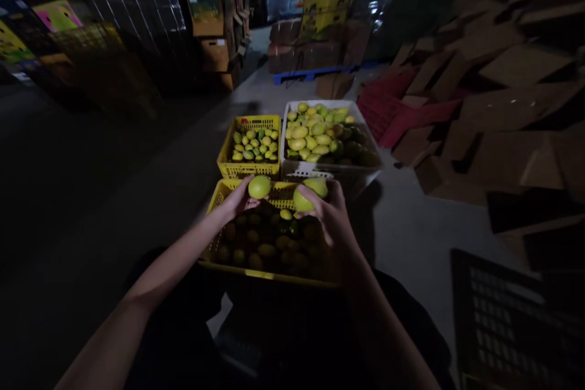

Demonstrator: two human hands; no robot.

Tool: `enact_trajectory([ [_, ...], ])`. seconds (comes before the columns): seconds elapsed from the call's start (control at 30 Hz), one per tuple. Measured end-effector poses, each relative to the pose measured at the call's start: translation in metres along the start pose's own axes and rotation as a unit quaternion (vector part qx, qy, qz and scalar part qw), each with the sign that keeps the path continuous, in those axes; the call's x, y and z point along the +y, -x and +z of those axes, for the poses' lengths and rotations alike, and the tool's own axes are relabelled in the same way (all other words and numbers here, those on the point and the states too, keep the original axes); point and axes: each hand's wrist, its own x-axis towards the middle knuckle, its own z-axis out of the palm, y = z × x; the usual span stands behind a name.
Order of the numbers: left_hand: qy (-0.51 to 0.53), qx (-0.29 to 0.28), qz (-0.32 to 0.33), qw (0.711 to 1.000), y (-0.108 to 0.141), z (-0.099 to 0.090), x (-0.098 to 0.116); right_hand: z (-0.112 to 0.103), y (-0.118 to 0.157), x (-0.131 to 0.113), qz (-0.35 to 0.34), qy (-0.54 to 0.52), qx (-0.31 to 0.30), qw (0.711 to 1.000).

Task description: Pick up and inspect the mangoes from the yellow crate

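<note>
My left hand (238,200) is closed around a yellow-green lemon (259,187), held above the near yellow crate (269,276). My right hand (333,210) grips two lemons (303,199), one partly behind the other, over the right side of that crate. Inside the near crate many more lemons (266,250) lie in deep shadow. Just beyond it stand a smaller-looking yellow crate (222,161) of small yellow and green lemons (256,145) and a white crate (286,134) heaped with larger ones (315,130).
Flattened cardboard boxes (493,109) pile up on the right beside a red crate (388,113). A dark slatted crate (493,311) lies at lower right. Farther back, a blue pallet (315,73) bears wrapped goods and yellow boxes (325,6). Stacked cartons (214,55) stand at back left.
</note>
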Motion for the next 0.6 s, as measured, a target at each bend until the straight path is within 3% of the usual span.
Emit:
enact_trajectory([
  [0.17,0.121,-0.058,0.008,0.991,0.047,0.010,-0.004,0.003,0.009,0.016,-0.044,0.070,-0.087,0.993],
  [0.33,0.126,-0.064,0.118,0.983,0.053,0.014,-0.014,0.007,0.009,0.031,-0.056,0.070,-0.152,0.984],
  [0.5,0.126,-0.051,0.202,0.970,0.054,0.021,-0.007,0.015,0.006,0.029,-0.072,0.016,-0.137,0.988],
  [0.6,0.136,-0.036,0.206,0.968,0.053,0.023,-0.007,0.019,-0.003,0.031,-0.095,0.011,-0.103,0.990],
])
